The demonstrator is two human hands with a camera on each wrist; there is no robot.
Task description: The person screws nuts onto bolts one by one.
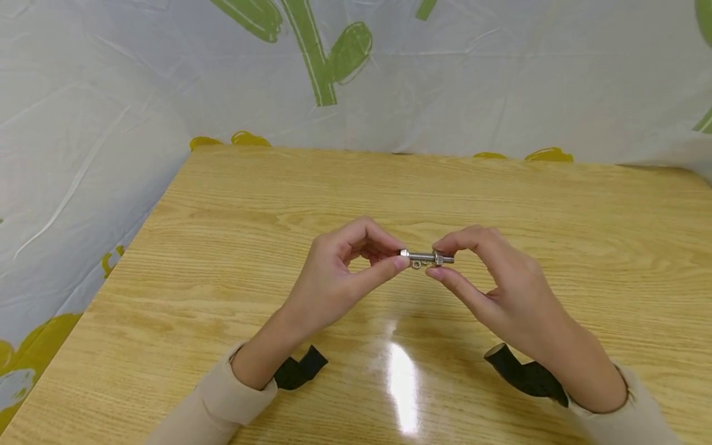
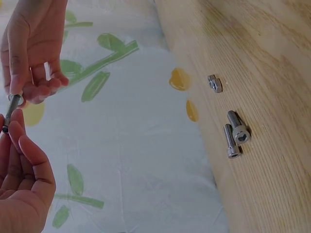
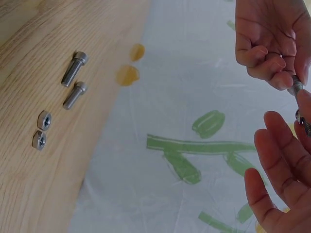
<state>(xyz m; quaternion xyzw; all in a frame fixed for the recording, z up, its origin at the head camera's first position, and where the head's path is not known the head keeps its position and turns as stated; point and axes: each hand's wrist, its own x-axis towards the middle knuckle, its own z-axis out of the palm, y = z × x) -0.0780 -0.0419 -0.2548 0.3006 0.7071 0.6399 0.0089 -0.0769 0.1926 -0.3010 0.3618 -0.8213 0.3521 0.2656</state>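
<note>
In the head view my left hand [image 1: 339, 272] pinches the head of a silver bolt [image 1: 421, 256] between thumb and index finger. The bolt lies level, its threaded end pointing right. A hex nut [image 1: 439, 258] sits on the thread, with the end of the shaft showing past it. My right hand [image 1: 500, 284] holds this nut between thumb and index finger. Beyond the hands, two loose nuts [image 3: 42, 130] lie side by side on the table. Close to them are two socket-head bolts [image 2: 235, 136], one thicker than the other.
The light wood table [image 1: 250, 204] carries the loose parts. Behind it hangs a pale sheet [image 1: 445, 93] with green leaf prints. Black curved pieces [image 1: 300, 369] stick out by both wrists, below beige sleeves [image 1: 233, 389]. A bright glare spot shows on the wood.
</note>
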